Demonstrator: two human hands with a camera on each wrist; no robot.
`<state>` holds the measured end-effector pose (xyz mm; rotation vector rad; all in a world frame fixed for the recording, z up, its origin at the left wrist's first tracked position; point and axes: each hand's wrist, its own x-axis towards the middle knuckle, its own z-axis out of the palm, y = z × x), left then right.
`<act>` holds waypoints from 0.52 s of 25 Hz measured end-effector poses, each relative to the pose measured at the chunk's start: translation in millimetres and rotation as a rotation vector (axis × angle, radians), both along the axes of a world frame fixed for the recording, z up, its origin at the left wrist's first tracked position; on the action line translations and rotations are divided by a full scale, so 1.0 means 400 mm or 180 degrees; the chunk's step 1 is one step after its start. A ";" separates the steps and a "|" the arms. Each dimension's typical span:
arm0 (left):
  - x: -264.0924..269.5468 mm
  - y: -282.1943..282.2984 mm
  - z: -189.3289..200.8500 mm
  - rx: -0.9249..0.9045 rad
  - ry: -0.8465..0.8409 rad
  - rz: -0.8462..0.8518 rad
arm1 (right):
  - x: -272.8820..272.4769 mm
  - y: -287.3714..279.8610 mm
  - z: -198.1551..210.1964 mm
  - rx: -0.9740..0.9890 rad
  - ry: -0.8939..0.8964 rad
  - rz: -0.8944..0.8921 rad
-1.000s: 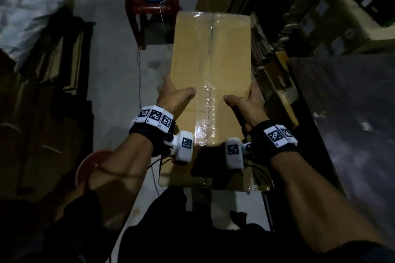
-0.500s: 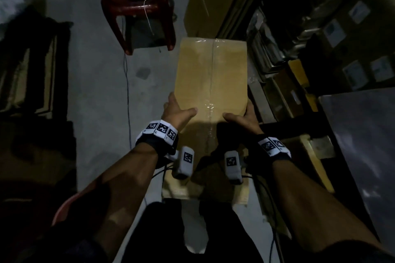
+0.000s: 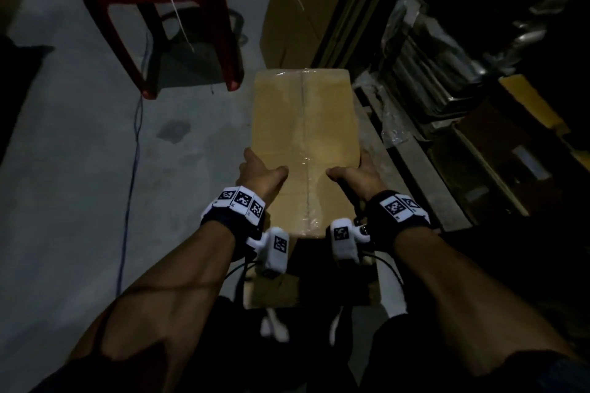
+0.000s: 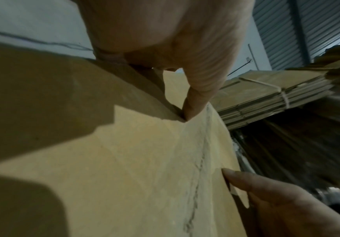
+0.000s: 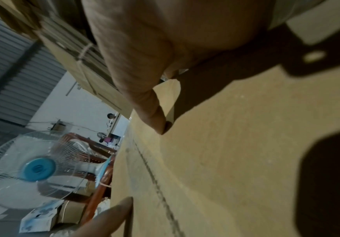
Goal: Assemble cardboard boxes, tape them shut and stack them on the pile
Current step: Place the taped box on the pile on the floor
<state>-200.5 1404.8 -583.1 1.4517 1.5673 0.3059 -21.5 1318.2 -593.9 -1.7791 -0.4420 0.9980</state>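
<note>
Both hands clasp the taped, long brown cardboard box (image 3: 305,137): left hand (image 3: 260,173) and right hand (image 3: 357,176), thumbs on top. Keep it level while lowering beside the red plastic stool (image 3: 159,19).

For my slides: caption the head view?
Both hands, left hand and right hand, grip a taped cardboard box by its sides above the floor.

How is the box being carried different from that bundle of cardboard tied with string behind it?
The carried box is folded up into a full shape, its top seam sealed with clear tape; the bundle is many flat sheets stacked together, bound by white string. The box is held by the left hand and right hand; no hand touches the bundle. Both are plain brown cardboard.
</note>
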 end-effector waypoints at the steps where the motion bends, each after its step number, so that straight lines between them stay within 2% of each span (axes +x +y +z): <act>1: 0.014 0.023 -0.055 0.0001 0.0041 -0.0024 | 0.018 0.022 -0.055 0.0029 0.0016 0.0029; 4: 0.066 0.068 -0.182 0.0081 0.0054 -0.0098 | 0.071 0.084 -0.163 0.0073 -0.0045 0.0153; 7: 0.110 0.099 -0.280 0.0399 0.0016 -0.0405 | 0.139 0.134 -0.224 -0.0132 -0.0550 0.0370; 10: 0.129 0.100 -0.365 0.0380 0.0437 -0.1218 | 0.191 0.133 -0.271 -0.0739 -0.1347 0.0964; 12: 0.131 0.090 -0.387 0.0177 0.0562 -0.1453 | 0.209 0.114 -0.288 -0.1159 -0.1769 0.1149; 13: 0.132 0.084 -0.380 0.0034 0.0449 -0.1467 | 0.215 0.101 -0.288 -0.1264 -0.1844 0.1180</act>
